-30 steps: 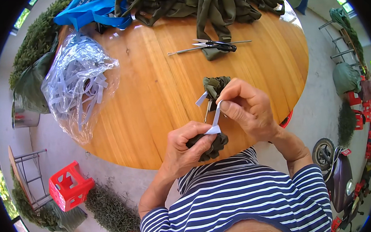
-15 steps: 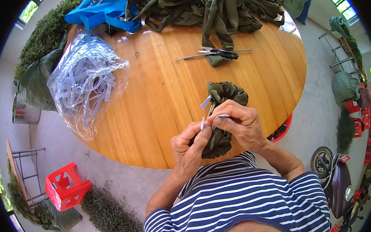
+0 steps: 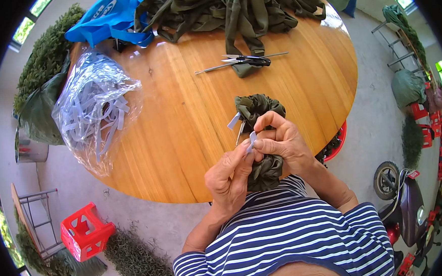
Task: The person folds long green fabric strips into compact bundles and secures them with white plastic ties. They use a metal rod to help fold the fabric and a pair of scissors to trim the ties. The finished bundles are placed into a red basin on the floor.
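Both my hands meet at the table's near edge over a gathered dark green fabric tube (image 3: 260, 106), bunched like a scrunchie. My left hand (image 3: 228, 177) pinches one part of a narrow pale elastic strip (image 3: 252, 139) between thumb and fingers. My right hand (image 3: 283, 143) grips the same strip close by, its index finger bent above. Another pale strip end sticks out at the fabric's upper left. A thin metal rod (image 3: 240, 131) runs beside the fabric, partly hidden by my fingers. Whether the strip is knotted cannot be made out.
On the round wooden table (image 3: 180, 125) lie black-handled thread snips (image 3: 249, 60) across a long metal rod (image 3: 209, 69). Behind them are a heap of green fabric strips (image 3: 208, 12) and a blue bag (image 3: 107, 18). A clear plastic bag (image 3: 95, 105) of pale strips sits left.
My fingertips have shifted on the pale strip, which now stands up between them. My right index finger has lifted and bent. The whole view has shifted slightly.
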{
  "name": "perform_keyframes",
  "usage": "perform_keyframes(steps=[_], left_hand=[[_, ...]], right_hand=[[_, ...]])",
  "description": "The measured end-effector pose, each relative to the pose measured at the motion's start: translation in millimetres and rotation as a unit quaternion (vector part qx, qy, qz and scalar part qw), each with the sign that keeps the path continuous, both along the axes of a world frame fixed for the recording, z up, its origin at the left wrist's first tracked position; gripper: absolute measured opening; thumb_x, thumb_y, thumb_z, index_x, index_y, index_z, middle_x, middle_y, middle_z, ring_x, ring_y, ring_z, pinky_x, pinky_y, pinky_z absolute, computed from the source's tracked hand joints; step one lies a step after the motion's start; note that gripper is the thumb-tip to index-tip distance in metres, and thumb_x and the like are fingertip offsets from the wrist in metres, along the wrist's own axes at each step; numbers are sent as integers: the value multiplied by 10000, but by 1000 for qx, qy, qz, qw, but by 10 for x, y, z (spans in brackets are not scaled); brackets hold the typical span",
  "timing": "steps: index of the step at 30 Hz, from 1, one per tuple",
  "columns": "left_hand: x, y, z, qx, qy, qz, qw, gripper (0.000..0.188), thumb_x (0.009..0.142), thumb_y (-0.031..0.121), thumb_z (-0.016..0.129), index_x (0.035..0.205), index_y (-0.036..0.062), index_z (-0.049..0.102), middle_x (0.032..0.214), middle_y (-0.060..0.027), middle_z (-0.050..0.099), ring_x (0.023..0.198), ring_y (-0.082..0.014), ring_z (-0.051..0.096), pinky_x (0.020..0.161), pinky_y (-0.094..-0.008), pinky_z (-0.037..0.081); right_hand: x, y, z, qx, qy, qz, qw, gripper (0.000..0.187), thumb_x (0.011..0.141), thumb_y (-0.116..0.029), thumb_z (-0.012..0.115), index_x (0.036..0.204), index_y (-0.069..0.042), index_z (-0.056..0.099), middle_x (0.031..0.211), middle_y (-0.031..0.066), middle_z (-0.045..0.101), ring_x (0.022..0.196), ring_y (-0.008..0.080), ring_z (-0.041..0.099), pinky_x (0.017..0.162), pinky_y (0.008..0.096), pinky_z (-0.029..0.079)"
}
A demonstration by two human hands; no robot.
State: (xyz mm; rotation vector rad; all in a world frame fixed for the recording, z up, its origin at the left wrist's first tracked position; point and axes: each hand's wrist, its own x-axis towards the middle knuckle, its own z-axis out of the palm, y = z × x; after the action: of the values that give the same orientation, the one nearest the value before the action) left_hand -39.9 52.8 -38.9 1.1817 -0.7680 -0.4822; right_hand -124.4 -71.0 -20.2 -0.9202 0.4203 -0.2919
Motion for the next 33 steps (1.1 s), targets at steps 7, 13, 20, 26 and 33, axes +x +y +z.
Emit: perform_keyframes(steps=[7, 13, 20, 26, 33], left_hand=[[378, -4, 177, 130, 185, -228, 947, 490, 761, 8, 635, 1212, -23, 445, 756, -87, 635, 716, -102, 593, 653, -202, 463], [510, 46, 214, 206, 221, -257, 918, 518, 736, 35, 669, 1197, -38, 445, 775, -85, 632, 705, -96, 594, 624, -200, 461], [438, 32, 302, 266, 67, -193, 942, 226, 743, 84, 624, 928, -45, 630, 822, -48, 620, 727, -86, 552, 649, -226, 446], [262, 51, 121, 235, 58, -177, 954, 195, 812, 147, 558, 918, -17, 569, 797, -69, 571, 688, -127, 524, 593, -245, 425], [153, -448, 102, 286, 47, -188, 938, 119, 848, 147, 537, 898, 40, 550, 801, -77, 568, 689, -147, 525, 587, -264, 432]], right_hand=[[-35, -48, -34, 63, 53, 88, 993, 115, 785, -56, 627, 848, 11, 558, 740, 65, 612, 636, 99, 592, 571, 205, 491], [-30, 36, 93, -10, 78, 128, 989, 129, 813, -102, 609, 872, 8, 578, 774, 43, 607, 705, 77, 571, 629, 203, 473], [-25, 18, 104, -132, 32, 126, 983, 134, 833, -98, 549, 894, 20, 563, 781, 66, 601, 703, 101, 576, 636, 220, 467], [-65, -19, -154, -162, -118, 76, 977, 117, 793, -87, 575, 790, 21, 530, 716, 77, 594, 693, 128, 578, 589, 251, 462], [105, -70, -412, -239, -184, 39, 953, 135, 727, -64, 603, 661, 1, 505, 657, 80, 587, 588, 189, 572, 516, 281, 441]])
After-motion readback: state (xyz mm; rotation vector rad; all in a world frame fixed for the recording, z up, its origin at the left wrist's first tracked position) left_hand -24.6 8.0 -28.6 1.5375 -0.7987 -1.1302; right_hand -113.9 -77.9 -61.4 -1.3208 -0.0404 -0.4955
